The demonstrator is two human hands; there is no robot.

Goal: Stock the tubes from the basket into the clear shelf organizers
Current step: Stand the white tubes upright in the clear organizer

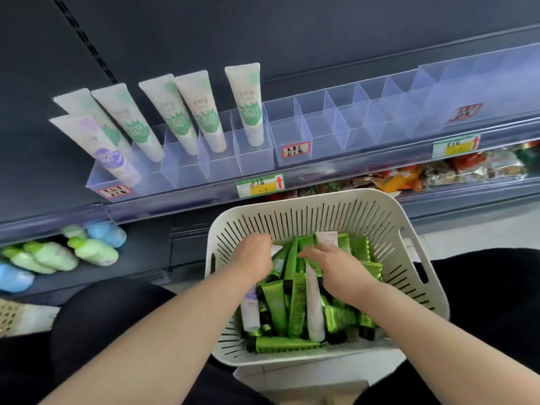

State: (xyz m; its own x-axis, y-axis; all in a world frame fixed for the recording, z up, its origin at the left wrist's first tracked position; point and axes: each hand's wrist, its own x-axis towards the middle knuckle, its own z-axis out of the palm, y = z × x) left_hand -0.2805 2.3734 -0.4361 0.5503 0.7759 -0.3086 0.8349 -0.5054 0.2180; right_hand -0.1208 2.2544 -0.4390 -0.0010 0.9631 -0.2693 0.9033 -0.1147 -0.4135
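- Fingers of the left hand (257, 255) are curled among green tubes (296, 299) in the basket (321, 200), lower centre; a grip cannot be told.
- Fingers of the right hand (336, 266) are laid loosely on them.

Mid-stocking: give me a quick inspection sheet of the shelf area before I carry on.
Surface: dark shelf carrying clear organizers, right-hand compartments empty.
Job's things: six white tubes lean in the left compartments; basket holds many green tubes, a few white.
Clutter: nothing seen.
Grippers: left hand and right hand both down among the basket's tubes; grip unclear.
Cables: nothing seen.
Surroundings: bottles below at left, snack packets below at right.
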